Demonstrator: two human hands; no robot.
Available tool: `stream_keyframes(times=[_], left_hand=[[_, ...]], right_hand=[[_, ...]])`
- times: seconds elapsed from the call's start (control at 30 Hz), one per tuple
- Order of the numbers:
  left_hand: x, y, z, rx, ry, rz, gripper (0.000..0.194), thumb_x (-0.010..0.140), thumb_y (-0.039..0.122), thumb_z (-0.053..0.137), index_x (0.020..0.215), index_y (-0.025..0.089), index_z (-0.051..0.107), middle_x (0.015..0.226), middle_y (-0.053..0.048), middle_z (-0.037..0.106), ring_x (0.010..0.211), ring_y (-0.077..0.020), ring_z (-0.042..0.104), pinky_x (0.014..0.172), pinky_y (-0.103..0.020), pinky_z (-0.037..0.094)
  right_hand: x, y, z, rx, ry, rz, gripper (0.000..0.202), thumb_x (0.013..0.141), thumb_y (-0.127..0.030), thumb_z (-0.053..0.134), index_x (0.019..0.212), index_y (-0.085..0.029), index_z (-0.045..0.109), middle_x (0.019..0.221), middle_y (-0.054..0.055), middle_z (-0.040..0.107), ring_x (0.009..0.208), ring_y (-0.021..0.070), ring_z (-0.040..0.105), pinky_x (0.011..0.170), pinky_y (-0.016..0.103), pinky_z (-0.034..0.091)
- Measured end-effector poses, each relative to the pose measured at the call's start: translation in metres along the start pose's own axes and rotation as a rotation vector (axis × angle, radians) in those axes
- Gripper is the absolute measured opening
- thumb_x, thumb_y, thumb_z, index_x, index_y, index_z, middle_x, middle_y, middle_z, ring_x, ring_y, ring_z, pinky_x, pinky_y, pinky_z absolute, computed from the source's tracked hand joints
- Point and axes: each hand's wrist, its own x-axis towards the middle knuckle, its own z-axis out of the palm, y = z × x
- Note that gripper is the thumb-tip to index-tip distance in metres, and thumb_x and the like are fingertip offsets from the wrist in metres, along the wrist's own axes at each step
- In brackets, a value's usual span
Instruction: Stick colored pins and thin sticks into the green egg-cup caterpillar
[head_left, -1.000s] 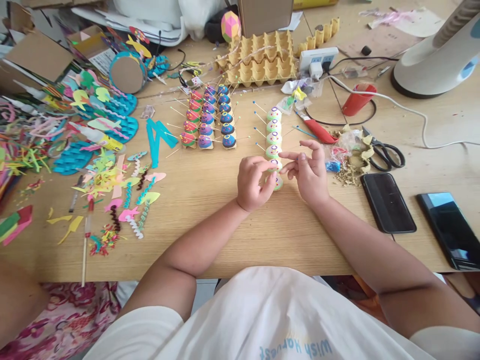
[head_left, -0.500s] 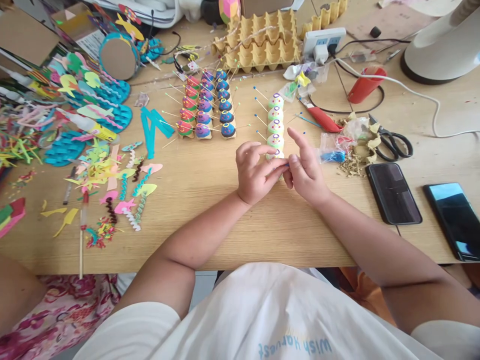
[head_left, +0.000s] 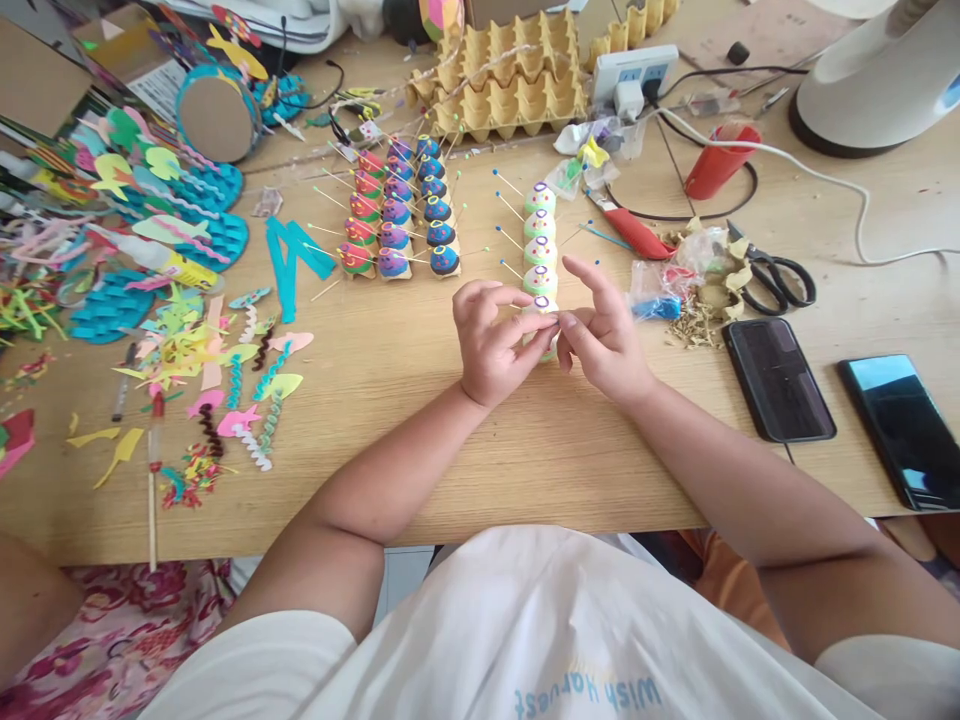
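Observation:
My left hand (head_left: 497, 340) and my right hand (head_left: 604, 340) meet at their fingertips, just over the near end of a row of pale green domes (head_left: 540, 250). Each hand pinches thumb and index finger together; whatever they hold is too small to name. The domes carry purple rings and small dots, and blue-headed sticks (head_left: 508, 182) poke out at their sides. My hands hide part of the nearest dome. Further left stand a red row (head_left: 364, 208), a purple row (head_left: 395, 210) and a dark blue row (head_left: 437, 208) of similar domes.
Scissors (head_left: 776, 275), a red marker-like tube (head_left: 641, 235), wood shavings and two phones (head_left: 780, 380) lie at the right. Egg cartons (head_left: 502, 80) and a power strip (head_left: 634, 72) are at the back. Blue strips (head_left: 289, 265) and paper cutouts (head_left: 240, 420) cover the left.
The whole view has shifted slightly, moving the table things a little left. My fingertips remain together, and the blue bit seen between them earlier is now barely visible.

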Motion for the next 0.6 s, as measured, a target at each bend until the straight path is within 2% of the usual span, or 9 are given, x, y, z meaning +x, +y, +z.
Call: stream_keyframes(times=[0.13, 0.23, 0.37, 0.47, 0.6], left_hand=[[0.000, -0.002, 0.001, -0.032, -0.024, 0.000, 0.020, 0.095, 0.046, 0.071, 0.085, 0.029, 0.077, 0.104, -0.006, 0.066, 0.114, -0.0251, 0.053, 0.110, -0.051, 0.043], [-0.001, -0.002, 0.001, -0.042, -0.031, -0.013, 0.021, 0.096, 0.047, 0.070, 0.085, 0.029, 0.076, 0.103, -0.006, 0.066, 0.115, -0.0248, 0.053, 0.111, -0.050, 0.042], [0.001, 0.000, 0.000, -0.107, 0.041, -0.014, 0.022, 0.099, 0.047, 0.065, 0.095, 0.029, 0.078, 0.103, -0.006, 0.066, 0.113, -0.0241, 0.054, 0.109, -0.047, 0.044], [0.002, 0.003, -0.001, -0.124, 0.071, -0.021, 0.024, 0.102, 0.045, 0.061, 0.100, 0.028, 0.079, 0.102, -0.006, 0.066, 0.111, -0.0236, 0.055, 0.108, -0.045, 0.045], [0.003, 0.005, -0.001, -0.111, 0.076, -0.017, 0.027, 0.104, 0.043, 0.057, 0.102, 0.028, 0.080, 0.101, -0.007, 0.067, 0.109, -0.0229, 0.056, 0.108, -0.044, 0.045]], right_hand=[[0.002, 0.003, 0.000, -0.054, -0.012, -0.060, 0.056, 0.095, -0.052, 0.070, 0.145, -0.031, 0.055, 0.070, -0.004, 0.062, 0.050, 0.0115, 0.057, 0.044, 0.024, 0.046], [0.004, 0.004, 0.000, -0.075, 0.019, -0.101, 0.044, 0.097, -0.051, 0.068, 0.135, -0.030, 0.061, 0.078, -0.001, 0.068, 0.049, 0.0098, 0.054, 0.046, 0.026, 0.047], [0.009, 0.004, -0.003, -0.073, 0.108, -0.121, 0.025, 0.099, -0.045, 0.065, 0.114, -0.026, 0.068, 0.085, 0.000, 0.072, 0.054, 0.0083, 0.054, 0.052, 0.025, 0.048], [0.013, 0.005, -0.005, -0.009, 0.112, -0.088, 0.018, 0.096, -0.040, 0.066, 0.104, -0.023, 0.069, 0.084, 0.000, 0.070, 0.057, 0.0076, 0.053, 0.050, 0.023, 0.042], [0.016, 0.006, -0.005, 0.104, 0.081, -0.035, 0.019, 0.091, -0.039, 0.071, 0.101, -0.023, 0.068, 0.085, -0.001, 0.067, 0.058, 0.0078, 0.050, 0.049, 0.022, 0.035]])
